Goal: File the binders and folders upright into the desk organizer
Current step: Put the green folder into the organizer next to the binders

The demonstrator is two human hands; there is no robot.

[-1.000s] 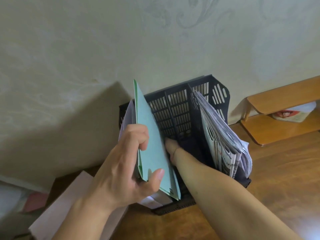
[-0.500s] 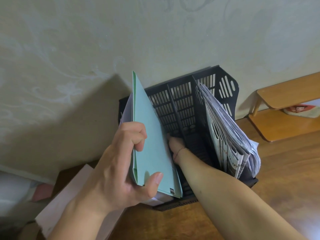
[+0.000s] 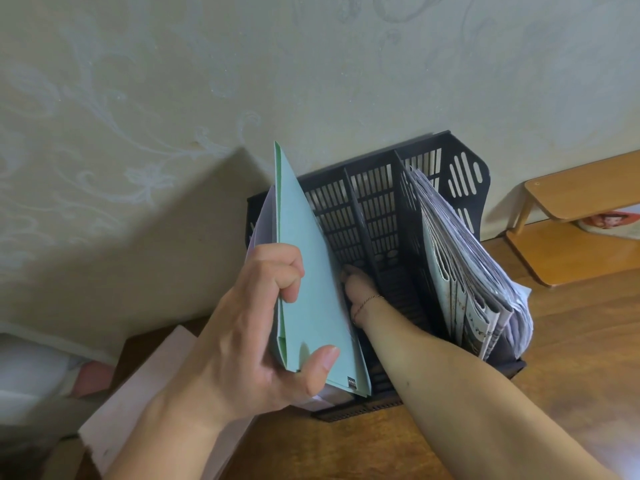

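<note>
The pale green card folder (image 3: 311,271) stands nearly upright in the leftmost slot of the black slatted plastic desk organizer (image 3: 381,209), its long axis running from the worktop (image 3: 571,341) up toward the wall, a white sheaf just behind it. The left hand (image 3: 249,334) grips its near edge, thumb on the face and fingers curled over the top. The right hand (image 3: 356,289) reaches down into the neighbouring slot beside the folder; its fingers are hidden, so its grip cannot be told. The rightmost slot holds a thick stack of papers (image 3: 467,271).

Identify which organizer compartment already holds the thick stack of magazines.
The rightmost compartment of the black desk organizer holds the magazines. The middle one holds no papers, and the leftmost holds the green folder.
</note>
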